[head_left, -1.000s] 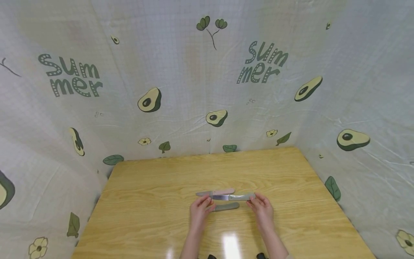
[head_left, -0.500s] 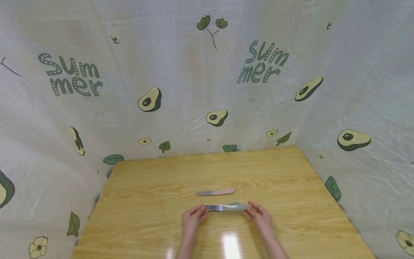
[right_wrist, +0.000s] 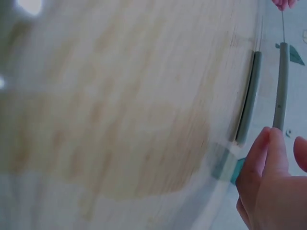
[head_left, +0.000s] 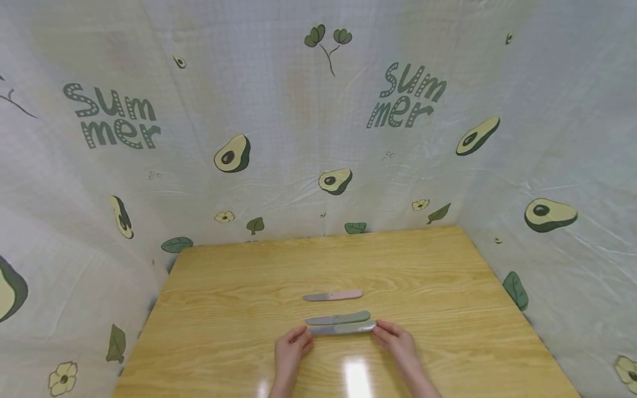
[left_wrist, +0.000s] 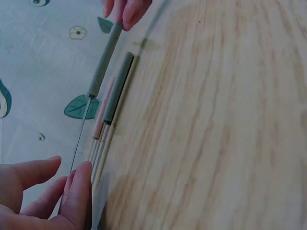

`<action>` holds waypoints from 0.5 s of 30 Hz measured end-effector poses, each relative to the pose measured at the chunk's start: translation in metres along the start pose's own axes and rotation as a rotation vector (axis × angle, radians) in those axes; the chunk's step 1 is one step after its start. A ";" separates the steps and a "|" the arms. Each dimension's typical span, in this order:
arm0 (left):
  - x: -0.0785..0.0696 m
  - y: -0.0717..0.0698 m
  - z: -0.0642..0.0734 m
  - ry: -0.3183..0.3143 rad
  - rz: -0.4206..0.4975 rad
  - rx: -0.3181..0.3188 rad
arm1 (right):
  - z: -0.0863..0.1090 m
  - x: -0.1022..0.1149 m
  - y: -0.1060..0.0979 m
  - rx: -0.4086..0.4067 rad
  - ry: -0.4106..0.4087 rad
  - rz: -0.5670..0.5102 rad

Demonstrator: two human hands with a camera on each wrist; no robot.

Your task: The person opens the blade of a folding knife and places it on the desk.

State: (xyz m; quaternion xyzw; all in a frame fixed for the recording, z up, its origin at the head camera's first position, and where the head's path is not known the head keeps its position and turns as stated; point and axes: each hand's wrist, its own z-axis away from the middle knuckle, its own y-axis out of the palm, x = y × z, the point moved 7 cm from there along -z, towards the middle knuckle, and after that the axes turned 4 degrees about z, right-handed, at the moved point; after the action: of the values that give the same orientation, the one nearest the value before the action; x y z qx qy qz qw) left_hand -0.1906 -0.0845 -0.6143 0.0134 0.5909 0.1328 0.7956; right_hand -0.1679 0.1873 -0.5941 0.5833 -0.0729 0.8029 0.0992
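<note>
A knife with a pale green handle [head_left: 354, 327] is held level in the air by its two ends, close over the near side of another knife. My left hand [head_left: 292, 347] pinches the tip of its blade [left_wrist: 80, 132]. At the other end, the fingers of my right hand [head_left: 400, 340] hold the butt of the handle [right_wrist: 282, 86]. A darker green-handled knife [head_left: 351, 317] lies on the table just beyond it, blade to the left. Farther back lies a pink-handled knife [head_left: 344, 295], pointing the same way.
The wooden table [head_left: 224, 287] carries the knives near its middle. Behind it and on both sides hangs a pale cloth [head_left: 278, 110] printed with avocados and leaves. Light glares off the table's near part.
Both hands have brought the held knife nearer to me, from between the two lying knives, across the green-handled one, to its near side. The lying knives have stayed put.
</note>
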 end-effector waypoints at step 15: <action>0.004 -0.004 0.005 -0.054 -0.076 0.069 | 0.000 -0.005 0.008 0.111 0.012 0.202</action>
State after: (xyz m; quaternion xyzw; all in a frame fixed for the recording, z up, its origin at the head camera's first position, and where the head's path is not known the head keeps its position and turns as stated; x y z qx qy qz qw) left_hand -0.1840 -0.0870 -0.6177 0.0222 0.5735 0.0815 0.8149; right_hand -0.1679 0.1792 -0.5990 0.5729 -0.0860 0.8150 -0.0141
